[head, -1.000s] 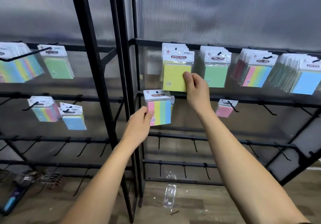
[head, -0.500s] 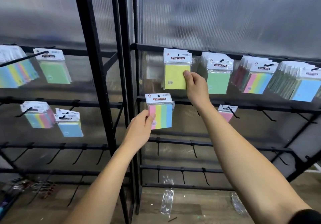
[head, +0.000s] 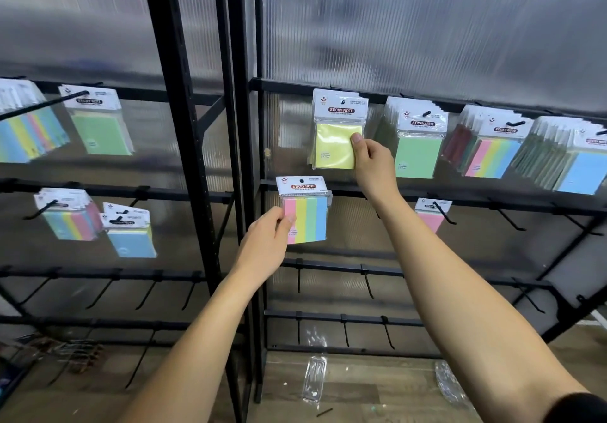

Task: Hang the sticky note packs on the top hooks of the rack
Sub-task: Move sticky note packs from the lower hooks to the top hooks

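Observation:
My right hand [head: 371, 163] pinches the right edge of a yellow sticky note pack [head: 333, 147] that hangs on the leftmost top hook of the right-hand black rack [head: 243, 127]. My left hand [head: 266, 245] grips the lower left corner of a striped pink, yellow, green and blue pack [head: 307, 217], held up in front of the second rail. To the right on the top rail hang a green pack stack [head: 417, 150], a striped stack [head: 492, 156] and a blue stack [head: 578, 170].
A pink pack [head: 430, 216] hangs on the second rail. The left rack holds striped packs [head: 26, 133], a green pack [head: 98, 127], and lower striped [head: 69, 219] and blue packs [head: 131, 235]. Bare hooks fill the lower rails. Clear plastic wrappers [head: 313, 380] lie on the wooden floor.
The view has tilted upward a little, so the rack sits lower in frame. Both hands keep hold of their packs; the striped pack in my left hand stays near the second rail.

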A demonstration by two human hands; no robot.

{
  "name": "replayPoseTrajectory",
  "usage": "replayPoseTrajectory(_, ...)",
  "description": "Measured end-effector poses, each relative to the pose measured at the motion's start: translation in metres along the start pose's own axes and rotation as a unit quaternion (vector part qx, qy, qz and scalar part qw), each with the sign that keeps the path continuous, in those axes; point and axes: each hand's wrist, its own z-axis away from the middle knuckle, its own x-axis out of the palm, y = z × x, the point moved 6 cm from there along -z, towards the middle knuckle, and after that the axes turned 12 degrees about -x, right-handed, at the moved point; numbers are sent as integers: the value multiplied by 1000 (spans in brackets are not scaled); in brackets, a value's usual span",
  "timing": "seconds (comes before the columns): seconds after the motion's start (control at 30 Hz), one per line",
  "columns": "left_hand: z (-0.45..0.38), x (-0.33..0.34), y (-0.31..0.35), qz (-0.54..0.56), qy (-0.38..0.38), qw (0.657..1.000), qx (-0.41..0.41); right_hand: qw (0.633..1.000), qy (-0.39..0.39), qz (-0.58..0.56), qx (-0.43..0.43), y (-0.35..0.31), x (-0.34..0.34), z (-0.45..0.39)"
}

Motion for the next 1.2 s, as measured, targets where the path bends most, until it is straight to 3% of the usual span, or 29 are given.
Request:
replayPoseTrajectory(0.8, 13, -4, 3, 6, -6, 1000, 6, 1000, 14, -10, 10, -2, -3, 4)
replayPoseTrajectory(1.0, 17, -2, 2, -10, -3, 1000, 10, 997, -25, 32, 63, 14, 1, 12)
replayPoseTrajectory(1.2, 23, 17, 14, -9, -21, 999, 22, 979, -150, 45, 134, 56, -1, 68)
